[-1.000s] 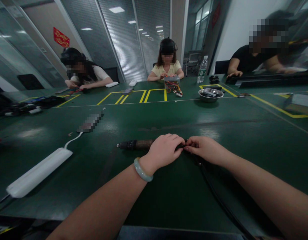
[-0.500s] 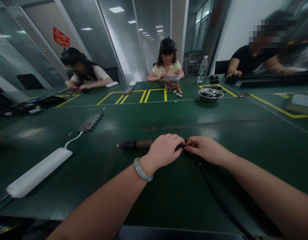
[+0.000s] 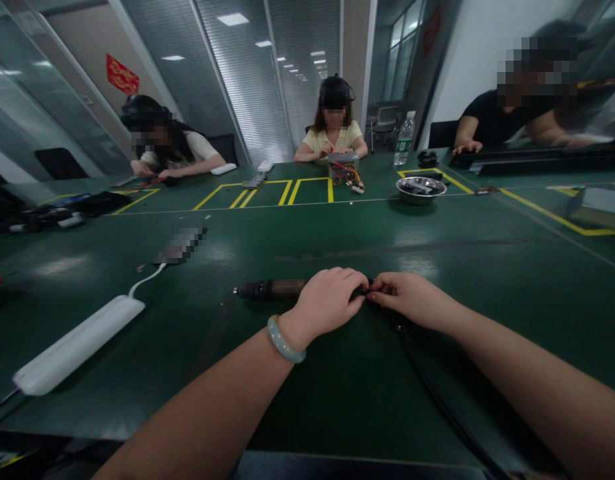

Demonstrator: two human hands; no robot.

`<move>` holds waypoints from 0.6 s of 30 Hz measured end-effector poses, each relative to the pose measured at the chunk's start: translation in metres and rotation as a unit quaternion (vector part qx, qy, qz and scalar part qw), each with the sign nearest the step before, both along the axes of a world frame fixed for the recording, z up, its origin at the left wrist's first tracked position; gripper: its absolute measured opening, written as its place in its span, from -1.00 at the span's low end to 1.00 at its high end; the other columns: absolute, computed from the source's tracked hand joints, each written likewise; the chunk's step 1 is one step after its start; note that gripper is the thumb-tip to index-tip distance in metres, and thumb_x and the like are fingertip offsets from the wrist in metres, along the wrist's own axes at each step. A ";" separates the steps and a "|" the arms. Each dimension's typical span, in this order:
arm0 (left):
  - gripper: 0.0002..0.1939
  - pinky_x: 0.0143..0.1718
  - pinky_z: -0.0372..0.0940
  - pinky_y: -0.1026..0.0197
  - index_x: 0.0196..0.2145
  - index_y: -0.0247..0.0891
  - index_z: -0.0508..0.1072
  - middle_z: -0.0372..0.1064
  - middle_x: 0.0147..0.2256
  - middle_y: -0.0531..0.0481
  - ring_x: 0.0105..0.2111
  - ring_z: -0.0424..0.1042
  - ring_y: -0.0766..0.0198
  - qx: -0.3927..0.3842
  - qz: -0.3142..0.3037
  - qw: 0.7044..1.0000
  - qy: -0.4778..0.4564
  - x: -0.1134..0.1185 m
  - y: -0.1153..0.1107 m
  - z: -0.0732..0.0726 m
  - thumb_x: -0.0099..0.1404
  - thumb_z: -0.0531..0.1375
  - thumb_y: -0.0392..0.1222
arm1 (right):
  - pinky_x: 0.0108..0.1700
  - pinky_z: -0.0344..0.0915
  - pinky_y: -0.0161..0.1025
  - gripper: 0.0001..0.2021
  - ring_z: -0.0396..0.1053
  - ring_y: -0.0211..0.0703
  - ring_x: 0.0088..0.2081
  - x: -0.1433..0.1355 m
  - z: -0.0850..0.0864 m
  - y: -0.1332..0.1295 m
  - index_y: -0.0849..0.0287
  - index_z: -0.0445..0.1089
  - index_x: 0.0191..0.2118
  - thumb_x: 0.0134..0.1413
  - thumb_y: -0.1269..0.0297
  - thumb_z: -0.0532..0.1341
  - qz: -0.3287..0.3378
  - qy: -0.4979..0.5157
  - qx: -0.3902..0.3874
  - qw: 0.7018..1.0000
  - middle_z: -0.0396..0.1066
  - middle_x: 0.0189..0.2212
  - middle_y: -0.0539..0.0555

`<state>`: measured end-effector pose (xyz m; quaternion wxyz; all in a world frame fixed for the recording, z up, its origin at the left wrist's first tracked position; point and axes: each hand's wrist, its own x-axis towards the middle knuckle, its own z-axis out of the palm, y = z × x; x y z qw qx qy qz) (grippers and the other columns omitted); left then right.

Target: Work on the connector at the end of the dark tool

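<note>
A slim rod-shaped tool point(image 3: 287, 289) lies crosswise on the green table, its metal tip pointing left. It has a black ringed front part and a brown grip. My left hand point(image 3: 332, 300) is closed around its rear part, hiding that stretch. Close beside it, the fingertips of my right hand point(image 3: 407, 297) pinch together at the tool's back end, where a thick black cable point(image 3: 427, 380) comes out from under them. Exactly what the right fingertips press on is mostly hidden. From there the cable curves down to the table's near edge.
A white power strip point(image 3: 82, 343) and a phone point(image 3: 181, 245) on a white lead lie left. Beyond are a metal bowl point(image 3: 421, 200) with dark parts, a water bottle point(image 3: 404, 140) and a grey box point(image 3: 343, 160) with coloured wires. Several people sit across the green table point(image 3: 307, 230).
</note>
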<state>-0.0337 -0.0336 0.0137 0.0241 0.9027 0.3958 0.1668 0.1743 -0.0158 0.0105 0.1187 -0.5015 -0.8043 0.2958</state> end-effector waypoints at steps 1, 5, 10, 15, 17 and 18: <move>-0.84 -0.13 0.27 0.12 -0.14 -0.21 0.37 0.38 -0.17 0.00 -0.16 0.36 0.20 0.000 0.003 1.000 0.000 0.000 0.000 0.000 0.33 0.12 -0.17 | -0.42 0.17 -0.30 -0.77 0.40 -0.17 -0.39 0.000 0.000 0.000 0.06 0.44 -0.28 0.14 0.05 0.16 -0.002 -0.001 -0.002 1.000 0.49 -0.40 -0.03; -0.85 -0.13 0.27 0.11 -0.15 -0.21 0.37 0.38 -0.18 0.00 -0.17 0.36 0.20 -0.002 0.006 1.000 0.000 0.001 0.000 0.001 0.33 0.12 -0.17 | -0.41 0.18 -0.30 -0.76 0.41 -0.16 -0.38 -0.001 0.001 -0.001 0.08 0.45 -0.27 0.14 0.05 0.16 -0.008 -0.004 -0.005 1.000 0.49 -0.39 0.00; -0.82 -0.10 0.26 0.10 -0.10 -0.17 0.37 0.38 -0.14 0.01 -0.14 0.36 0.20 0.004 -0.007 1.000 0.006 0.000 0.001 -0.001 0.34 0.10 -0.17 | -0.39 0.17 -0.29 -0.76 0.40 -0.16 -0.37 -0.002 0.002 -0.001 0.09 0.44 -0.28 0.14 0.05 0.15 -0.002 0.001 -0.002 1.000 0.49 -0.39 0.00; -0.81 -0.08 0.26 0.10 -0.09 -0.18 0.36 0.38 -0.13 0.01 -0.12 0.36 0.19 0.007 -0.003 1.000 0.012 0.000 0.001 -0.003 0.34 0.11 -0.18 | -0.41 0.16 -0.29 -0.76 0.39 -0.17 -0.39 -0.002 0.002 -0.001 0.09 0.44 -0.28 0.14 0.05 0.15 -0.004 -0.005 -0.004 1.000 0.48 -0.41 0.00; -0.81 -0.09 0.26 0.10 -0.09 -0.19 0.35 0.38 -0.14 0.00 -0.13 0.36 0.19 0.006 0.004 1.000 0.007 0.000 0.001 -0.002 0.33 0.12 -0.18 | -0.42 0.17 -0.30 -0.76 0.39 -0.17 -0.40 -0.002 0.001 0.000 0.10 0.44 -0.28 0.13 0.06 0.15 -0.004 -0.005 -0.006 1.000 0.48 -0.41 -0.01; -0.81 -0.10 0.27 0.11 -0.09 -0.20 0.34 0.37 -0.14 0.00 -0.13 0.36 0.19 0.005 0.007 1.000 0.004 0.001 0.000 -0.002 0.33 0.12 -0.18 | -0.42 0.17 -0.30 -0.76 0.39 -0.17 -0.40 -0.002 0.001 0.000 0.09 0.44 -0.28 0.13 0.06 0.15 -0.004 -0.005 -0.006 1.000 0.48 -0.41 -0.01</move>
